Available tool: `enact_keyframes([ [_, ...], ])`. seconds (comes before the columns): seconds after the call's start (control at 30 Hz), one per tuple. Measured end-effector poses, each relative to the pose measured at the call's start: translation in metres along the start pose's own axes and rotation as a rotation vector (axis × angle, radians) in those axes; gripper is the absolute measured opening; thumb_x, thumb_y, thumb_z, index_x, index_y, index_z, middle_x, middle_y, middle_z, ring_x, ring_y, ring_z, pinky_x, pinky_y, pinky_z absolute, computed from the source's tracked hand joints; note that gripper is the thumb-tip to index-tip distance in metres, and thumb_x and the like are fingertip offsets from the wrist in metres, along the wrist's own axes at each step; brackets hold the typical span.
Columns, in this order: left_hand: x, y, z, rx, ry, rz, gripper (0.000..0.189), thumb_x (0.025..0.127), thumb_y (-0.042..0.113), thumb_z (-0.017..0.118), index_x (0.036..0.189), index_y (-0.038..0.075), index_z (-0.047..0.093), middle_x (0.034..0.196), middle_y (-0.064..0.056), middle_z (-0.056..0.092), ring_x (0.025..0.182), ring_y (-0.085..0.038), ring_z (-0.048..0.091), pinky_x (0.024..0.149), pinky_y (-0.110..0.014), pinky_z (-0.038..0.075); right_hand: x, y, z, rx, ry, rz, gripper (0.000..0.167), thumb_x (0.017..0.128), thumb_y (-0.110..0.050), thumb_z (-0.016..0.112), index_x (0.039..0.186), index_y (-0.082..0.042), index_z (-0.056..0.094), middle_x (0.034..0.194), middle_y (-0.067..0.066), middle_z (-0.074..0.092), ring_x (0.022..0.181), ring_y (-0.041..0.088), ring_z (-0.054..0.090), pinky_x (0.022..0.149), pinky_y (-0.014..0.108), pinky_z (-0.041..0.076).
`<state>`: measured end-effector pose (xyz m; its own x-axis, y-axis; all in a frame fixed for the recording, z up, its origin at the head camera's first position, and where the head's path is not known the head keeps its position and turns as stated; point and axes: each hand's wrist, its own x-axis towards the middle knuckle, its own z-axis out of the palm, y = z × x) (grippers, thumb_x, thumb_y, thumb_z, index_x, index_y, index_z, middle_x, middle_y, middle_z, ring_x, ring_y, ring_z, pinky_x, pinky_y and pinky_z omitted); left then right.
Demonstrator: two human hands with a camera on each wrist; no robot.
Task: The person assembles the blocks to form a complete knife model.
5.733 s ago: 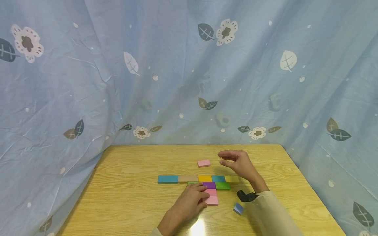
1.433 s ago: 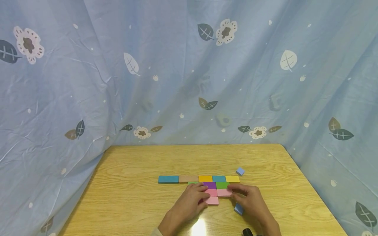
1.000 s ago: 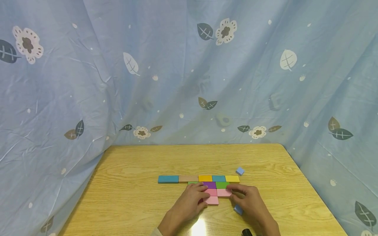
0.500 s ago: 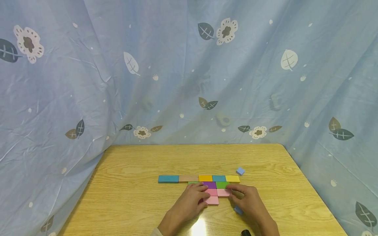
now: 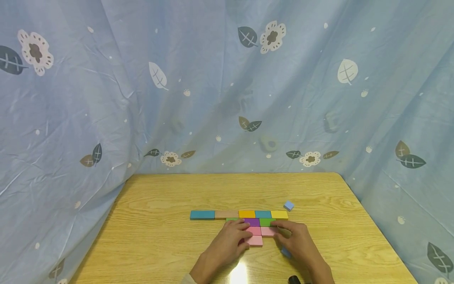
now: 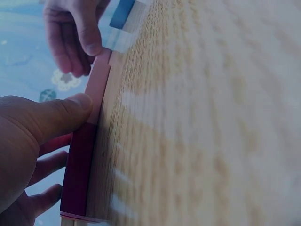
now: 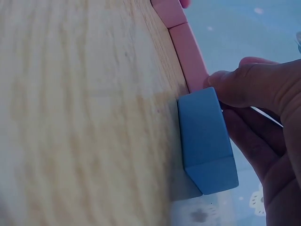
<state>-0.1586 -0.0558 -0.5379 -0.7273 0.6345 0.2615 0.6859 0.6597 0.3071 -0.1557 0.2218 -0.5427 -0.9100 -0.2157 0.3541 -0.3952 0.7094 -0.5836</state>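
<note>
In the head view my left hand (image 5: 228, 241) rests over the left part of a flat block layout. Its fingers lie across the purple (image 5: 252, 222) and middle pink (image 5: 254, 231) blocks. In the left wrist view its thumb presses the front side of the front pink block (image 6: 97, 87), beside a dark red block (image 6: 77, 169). My right hand (image 5: 298, 241) pinches the right pink block (image 5: 267, 231) between thumb and index finger, against the green block (image 5: 267, 222) behind. A blue block (image 7: 207, 136) stands close below the right thumb, partly hidden in the head view.
Behind is a row of blue (image 5: 202, 215), tan (image 5: 227, 214), orange (image 5: 246, 214), teal (image 5: 263, 214) and yellow (image 5: 279, 214) blocks. A light blue block (image 5: 289, 205) lies apart at the back right. Patterned cloth (image 5: 213, 79) hangs behind the wooden table (image 5: 159, 236).
The pink block that lay behind the row several seconds ago now sits right of the middle pink block, held by my right hand. Over the last second both hands have hardly moved.
</note>
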Motion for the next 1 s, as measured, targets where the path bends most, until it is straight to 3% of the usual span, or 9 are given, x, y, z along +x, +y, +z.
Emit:
enact_keyframes([
  [0.33, -0.001, 0.000, 0.000, 0.011, -0.009, 0.000, 0.026, 0.101, 0.026, 0.079, 0.127, 0.021, 0.083, 0.146, -0.004, 0.073, 0.144, -0.029, 0.063, 0.120, -0.050, 0.053, 0.001, -0.004, -0.001, 0.016, -0.010, -0.004, 0.038, 0.083, 0.002, 0.093, 0.114, -0.019, 0.085, 0.112, -0.010, 0.084, 0.106, 0.019, 0.081, 0.096, 0.044, 0.069],
  [0.47, -0.001, 0.000, 0.001, 0.000, -0.014, -0.005, 0.026, 0.102, 0.026, 0.078, 0.127, 0.020, 0.082, 0.146, -0.004, 0.073, 0.144, -0.029, 0.063, 0.121, -0.051, 0.052, 0.002, -0.002, -0.005, 0.058, 0.003, 0.040, 0.035, 0.086, -0.005, 0.093, 0.117, -0.019, 0.085, 0.115, -0.007, 0.084, 0.107, 0.022, 0.082, 0.097, 0.041, 0.069],
  [0.6, -0.001, 0.001, 0.000, -0.008, -0.018, -0.008, 0.026, 0.103, 0.025, 0.077, 0.127, 0.020, 0.082, 0.146, -0.004, 0.073, 0.145, -0.029, 0.063, 0.122, -0.051, 0.052, 0.005, 0.007, -0.017, 0.198, 0.076, 0.073, 0.034, 0.089, -0.007, 0.091, 0.122, -0.011, 0.083, 0.119, 0.002, 0.084, 0.109, 0.024, 0.082, 0.098, 0.025, 0.065],
  [0.7, -0.001, 0.001, -0.001, -0.018, -0.021, -0.012, 0.026, 0.103, 0.024, 0.077, 0.128, 0.020, 0.082, 0.146, -0.004, 0.073, 0.145, -0.028, 0.062, 0.122, -0.051, 0.051, 0.010, 0.017, -0.027, 0.301, 0.144, 0.064, 0.035, 0.089, -0.002, 0.089, 0.123, -0.002, 0.081, 0.121, 0.013, 0.082, 0.110, 0.018, 0.081, 0.097, 0.016, 0.062],
  [0.83, -0.001, 0.002, -0.002, -0.027, -0.022, -0.014, 0.026, 0.103, 0.024, 0.077, 0.128, 0.019, 0.082, 0.147, -0.004, 0.073, 0.145, -0.028, 0.062, 0.122, -0.051, 0.051, 0.016, 0.030, -0.039, 0.389, 0.216, 0.105, 0.034, 0.092, 0.000, 0.086, 0.125, 0.003, 0.078, 0.124, 0.023, 0.079, 0.110, 0.007, 0.079, 0.093, 0.014, 0.063],
  [1.0, -0.001, 0.002, -0.003, -0.033, -0.025, -0.019, 0.026, 0.102, 0.022, 0.079, 0.127, 0.019, 0.082, 0.147, -0.004, 0.073, 0.145, -0.029, 0.063, 0.122, -0.050, 0.051, 0.023, 0.044, -0.045, 0.457, 0.306, 0.230, 0.034, 0.096, -0.005, 0.084, 0.129, -0.001, 0.078, 0.127, 0.020, 0.079, 0.110, 0.006, 0.079, 0.092, 0.014, 0.063],
])
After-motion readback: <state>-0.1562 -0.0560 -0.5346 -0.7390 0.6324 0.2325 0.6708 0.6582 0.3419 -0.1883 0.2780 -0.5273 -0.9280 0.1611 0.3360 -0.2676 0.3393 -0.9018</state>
